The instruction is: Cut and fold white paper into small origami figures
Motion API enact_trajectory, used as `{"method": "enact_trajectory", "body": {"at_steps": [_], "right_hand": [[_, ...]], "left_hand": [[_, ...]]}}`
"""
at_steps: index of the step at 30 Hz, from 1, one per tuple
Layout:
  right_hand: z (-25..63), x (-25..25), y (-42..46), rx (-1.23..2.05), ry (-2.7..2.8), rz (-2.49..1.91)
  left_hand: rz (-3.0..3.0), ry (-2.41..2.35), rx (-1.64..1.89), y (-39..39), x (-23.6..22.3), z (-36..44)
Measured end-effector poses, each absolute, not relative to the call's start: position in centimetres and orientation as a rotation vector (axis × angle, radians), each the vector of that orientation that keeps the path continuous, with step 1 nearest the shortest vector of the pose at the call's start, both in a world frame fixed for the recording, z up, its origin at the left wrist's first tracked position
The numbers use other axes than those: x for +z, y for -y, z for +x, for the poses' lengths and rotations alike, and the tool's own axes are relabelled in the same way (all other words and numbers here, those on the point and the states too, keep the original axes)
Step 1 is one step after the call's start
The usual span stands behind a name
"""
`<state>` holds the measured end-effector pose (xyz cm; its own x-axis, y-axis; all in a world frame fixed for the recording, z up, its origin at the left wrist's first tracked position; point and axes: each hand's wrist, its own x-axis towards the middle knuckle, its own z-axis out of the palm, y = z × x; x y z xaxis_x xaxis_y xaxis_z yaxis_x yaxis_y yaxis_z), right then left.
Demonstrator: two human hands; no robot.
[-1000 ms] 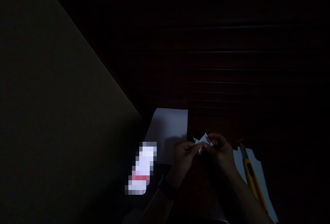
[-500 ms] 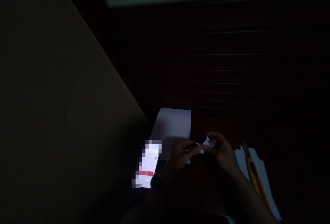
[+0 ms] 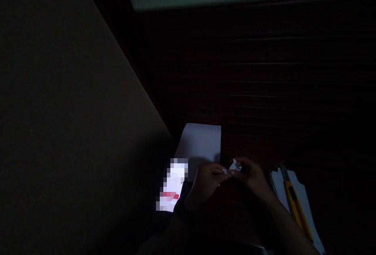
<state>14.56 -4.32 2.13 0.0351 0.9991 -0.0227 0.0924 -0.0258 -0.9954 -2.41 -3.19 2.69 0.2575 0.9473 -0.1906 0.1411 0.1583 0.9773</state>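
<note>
Between my two hands is a small piece of folded white paper [image 3: 234, 166], its pointed corners sticking up. My left hand [image 3: 207, 180], with a dark band at the wrist, pinches its left end between thumb and fingers. On the other side my right hand [image 3: 253, 176] grips it, thumb in front and fingers behind. Part of the folded paper is hidden by the fingertips, and the dim light hides its finer creases. Behind my left hand lies a white sheet of paper [image 3: 202, 141].
A lit phone screen [image 3: 173, 184], partly blurred out, glows left of my left wrist. Right of my right forearm, a yellow utility knife [image 3: 296, 208] rests on a stack of white paper [image 3: 305, 196]. A pale wall [image 3: 73, 110] rises at the left; dark wooden slats [image 3: 258, 63] stand behind.
The folded paper has turned and tilted a little in my fingers, and my hands sit slightly lower. The whole view has shifted slightly, so surrounding things appear farther right.
</note>
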Motion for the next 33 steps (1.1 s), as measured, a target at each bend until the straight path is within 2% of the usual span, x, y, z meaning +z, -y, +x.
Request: {"method": "enact_trajectory", "body": {"at_steps": [12, 18, 33], "right_hand": [[15.2, 2.5, 4.2, 1.215, 1.282, -1.332], [16.4, 3.6, 4.5, 1.341, 1.387, -1.264], [15.9, 3.0, 4.0, 1.329, 1.409, -1.357]], "left_hand": [[1.390, -1.143, 0.813, 3.3, 2.7, -2.5], [1.163, -1.150, 0.774, 3.1, 1.8, -2.6], [0.974, -1.054, 0.699, 2.9, 1.4, -2.3]]}}
